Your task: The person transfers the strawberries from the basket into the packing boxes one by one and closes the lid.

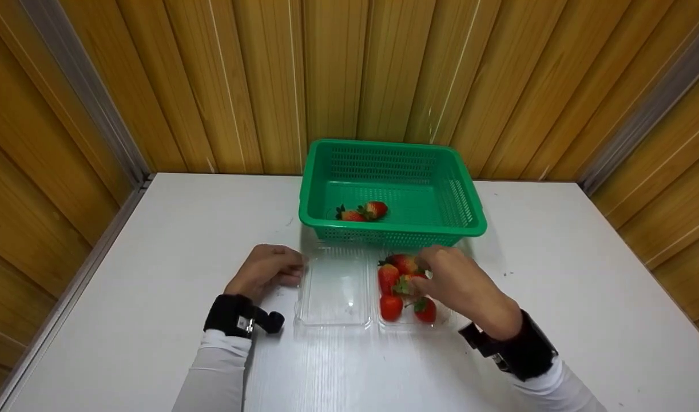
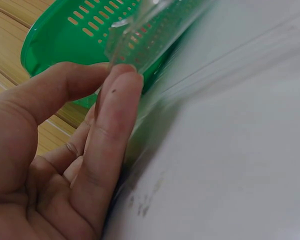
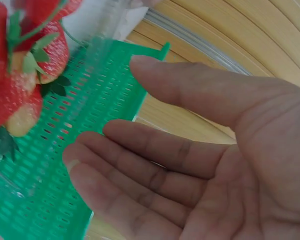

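A clear plastic clamshell box lies open on the table, its lid [image 1: 335, 289] to the left and its base [image 1: 404, 328] to the right. My left hand [image 1: 267, 269] pinches the lid's left edge between thumb and fingers; the left wrist view shows the thin plastic rim [image 2: 121, 42] at the fingertips. Several red strawberries [image 1: 388, 278] with green leaves fill the base. Over the base's right side is my right hand [image 1: 467, 285]. In the right wrist view its fingers [image 3: 140, 175] are extended and the palm holds nothing, with strawberries [image 3: 52, 55] just beyond the fingertips.
Right behind the box stands a green plastic basket [image 1: 392, 230] with slotted walls. Two strawberries [image 1: 375, 209] lie inside it near the front. The white table [image 1: 126, 297] is bounded by wood-patterned panels [image 1: 338, 68] at the back and sides.
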`<move>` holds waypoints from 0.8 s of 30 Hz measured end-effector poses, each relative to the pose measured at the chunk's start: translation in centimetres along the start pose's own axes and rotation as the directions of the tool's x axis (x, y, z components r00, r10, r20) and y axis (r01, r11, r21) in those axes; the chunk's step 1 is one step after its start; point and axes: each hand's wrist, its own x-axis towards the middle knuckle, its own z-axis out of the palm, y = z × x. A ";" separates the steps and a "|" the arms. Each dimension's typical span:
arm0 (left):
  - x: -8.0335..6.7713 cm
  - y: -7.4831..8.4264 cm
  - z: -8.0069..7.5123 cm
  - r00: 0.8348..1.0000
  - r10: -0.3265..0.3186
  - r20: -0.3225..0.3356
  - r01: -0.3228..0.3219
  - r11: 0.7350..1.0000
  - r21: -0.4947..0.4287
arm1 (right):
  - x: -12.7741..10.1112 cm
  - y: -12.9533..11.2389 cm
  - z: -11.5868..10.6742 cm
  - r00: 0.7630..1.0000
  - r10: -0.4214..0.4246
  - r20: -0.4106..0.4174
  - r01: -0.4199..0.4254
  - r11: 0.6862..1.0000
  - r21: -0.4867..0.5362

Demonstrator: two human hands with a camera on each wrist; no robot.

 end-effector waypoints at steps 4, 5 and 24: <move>0.0 0.0 -0.1 1.000 0.001 -0.007 -0.001 1.000 0.005 | 0.2 -0.3 -0.4 1.000 0.014 -0.014 -0.014 1.000 0.009; 0.0 0.0 -0.1 1.000 0.001 -0.007 -0.001 1.000 0.001 | 0.3 -0.3 -0.5 1.000 0.012 -0.018 -0.012 1.000 0.010; 0.2 -0.3 0.0 1.000 0.021 0.014 -0.021 1.000 -0.015 | 1.1 0.3 -1.4 0.990 -0.027 -0.135 0.030 0.999 0.016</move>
